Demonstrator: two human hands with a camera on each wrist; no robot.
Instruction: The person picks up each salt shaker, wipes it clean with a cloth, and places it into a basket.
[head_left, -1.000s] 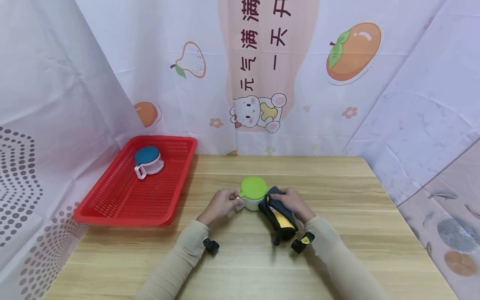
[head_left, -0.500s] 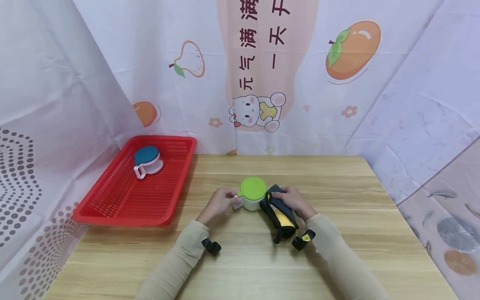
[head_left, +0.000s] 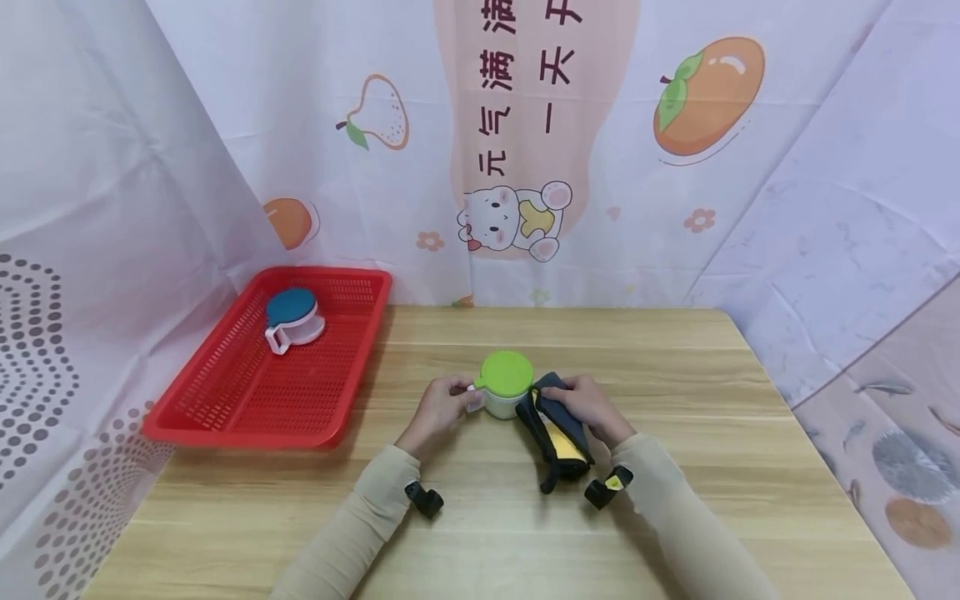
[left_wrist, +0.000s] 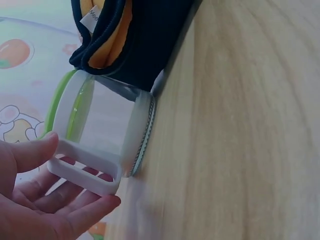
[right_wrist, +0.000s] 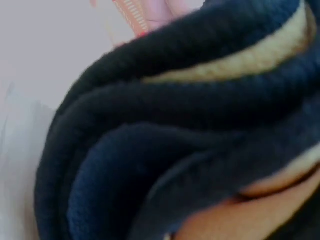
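Note:
A clear seasoning jar point(head_left: 504, 404) with a green lid point(head_left: 507, 373) stands on the table in the head view. My left hand point(head_left: 441, 408) grips its white handle point(left_wrist: 85, 172); the left wrist view shows the thumb on the upper end and the fingers behind and below. At the jar's right side, my right hand point(head_left: 592, 406) holds a folded navy cloth point(left_wrist: 155, 40) with a yellow-orange inner side and a white tag. The cloth lies against the jar wall and covers part of it. In the right wrist view the cloth's dark folds point(right_wrist: 150, 110) fill most of the picture.
A red plastic basket point(head_left: 300, 392) stands to the left of the table's middle. Inside it is a similar jar with a blue lid point(head_left: 291, 307), its white handle facing front. A printed curtain point(head_left: 420, 192) hangs behind the wooden table point(head_left: 675, 358).
Both hands keep their hold on the jar and the cloth, with only slight shifts. The loose lower end of the cloth has swung a little to the left. The camera has tilted slightly.

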